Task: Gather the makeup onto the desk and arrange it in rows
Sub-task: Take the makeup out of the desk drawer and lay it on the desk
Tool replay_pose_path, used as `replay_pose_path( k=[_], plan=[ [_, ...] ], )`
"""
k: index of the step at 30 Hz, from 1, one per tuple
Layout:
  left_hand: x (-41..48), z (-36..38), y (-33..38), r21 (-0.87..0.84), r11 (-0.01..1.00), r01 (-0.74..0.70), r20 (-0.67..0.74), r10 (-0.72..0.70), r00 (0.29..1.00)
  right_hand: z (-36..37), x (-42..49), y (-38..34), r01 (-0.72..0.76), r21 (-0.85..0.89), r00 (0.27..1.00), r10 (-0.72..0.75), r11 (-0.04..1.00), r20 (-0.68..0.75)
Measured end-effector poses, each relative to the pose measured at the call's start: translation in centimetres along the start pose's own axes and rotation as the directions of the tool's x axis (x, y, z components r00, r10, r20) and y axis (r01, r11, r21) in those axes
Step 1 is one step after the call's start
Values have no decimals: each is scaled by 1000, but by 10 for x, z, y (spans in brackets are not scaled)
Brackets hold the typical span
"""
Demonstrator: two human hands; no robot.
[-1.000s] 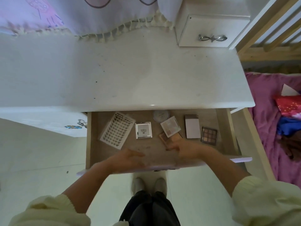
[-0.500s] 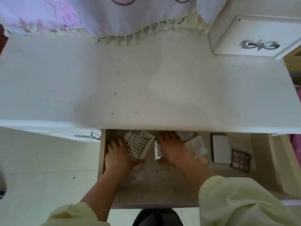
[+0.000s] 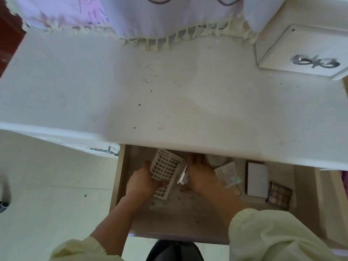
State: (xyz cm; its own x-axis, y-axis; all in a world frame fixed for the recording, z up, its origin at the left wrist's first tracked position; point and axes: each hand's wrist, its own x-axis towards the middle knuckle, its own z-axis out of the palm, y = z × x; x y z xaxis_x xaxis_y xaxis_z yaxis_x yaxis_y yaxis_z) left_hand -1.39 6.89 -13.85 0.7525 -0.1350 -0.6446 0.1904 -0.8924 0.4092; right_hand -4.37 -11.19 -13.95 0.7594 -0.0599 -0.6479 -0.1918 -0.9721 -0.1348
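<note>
Stood with hands in drawer (image 3: 120,176), lower centre.
Gripped white gridded XOYO lash tray (image 3: 165,172) with left hand (image 3: 141,181), held tilted silver compact (image 3: 182,177) with right hand (image 3: 201,176).

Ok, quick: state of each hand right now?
Left hand: closed on the lash tray, lifting it in the drawer.
Right hand: appears to grip the silver compact, which is tilted on edge.

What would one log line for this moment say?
stage: gathering from drawer | left hand: holds lash tray | right hand: grips silver compact | eyeshadow palette: in drawer
</note>
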Motion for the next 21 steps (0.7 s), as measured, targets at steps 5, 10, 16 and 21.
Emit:
replay_pose_path(
  k=[5, 10, 16, 21],
  plan=[
    [-19, -9, -7, -104, 994, -42, -4, 41, 999, 5, 5, -6, -60, -79, 993, 68, 995, 96],
    [-38, -19, -17, -164, 986, -34, -38, 28, 999, 11, -4, -7, -11, 16, 1000, 10, 1000, 13],
    [-70, -56, -23, -284, 959, 1, 34, 9, 999, -19, -28, -17, 163, 218, 973, -193, 962, 124],
    [-93, -118, -25, -315, 949, 13, 125, 28, 992, -92, -59, -39, 317, 118, 940, -328, 941, 92]
  ],
)
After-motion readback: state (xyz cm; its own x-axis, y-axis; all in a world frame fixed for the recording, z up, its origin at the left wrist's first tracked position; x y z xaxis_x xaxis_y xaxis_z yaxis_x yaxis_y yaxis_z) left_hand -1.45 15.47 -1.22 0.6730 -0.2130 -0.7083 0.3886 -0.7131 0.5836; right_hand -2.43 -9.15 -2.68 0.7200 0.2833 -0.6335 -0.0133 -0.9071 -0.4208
